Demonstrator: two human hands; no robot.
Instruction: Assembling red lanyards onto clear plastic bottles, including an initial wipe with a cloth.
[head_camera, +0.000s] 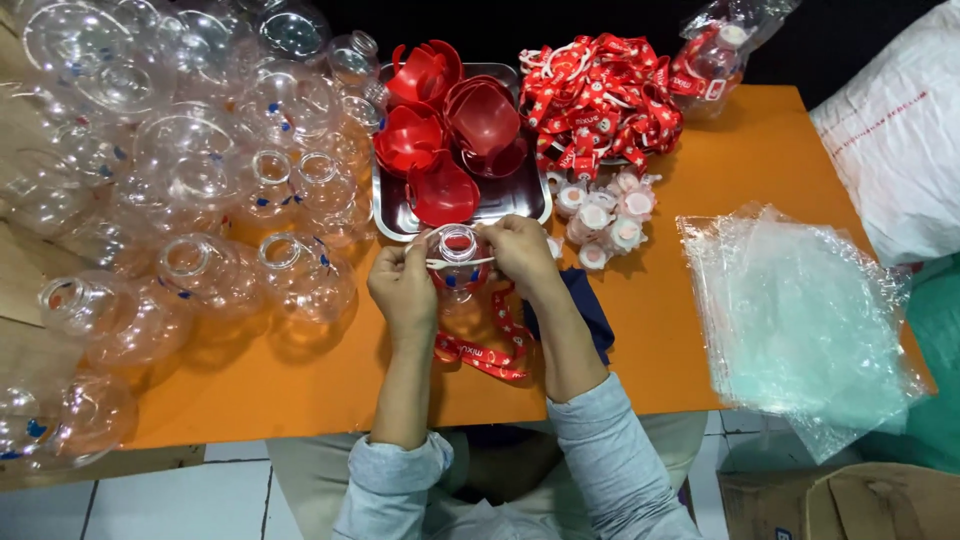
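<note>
The clear round plastic bottle (458, 262) stands upright, mouth up, between both hands, left hand (403, 290) and right hand (522, 255) fingers pinched closed on the white plastic ring (460, 263) stretched across its neck, equally near.

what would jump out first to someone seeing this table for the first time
Probably the heap of clear round bottles covering the left side of the orange table, then the metal tray of red parts and the pile of red straps at the back. In the middle, the left hand and right hand hold one clear bottle by its neck.

Clear plastic bags (800, 320) lie stacked (flat, slightly greenish) on the orange table's (700, 180) right side.
</note>
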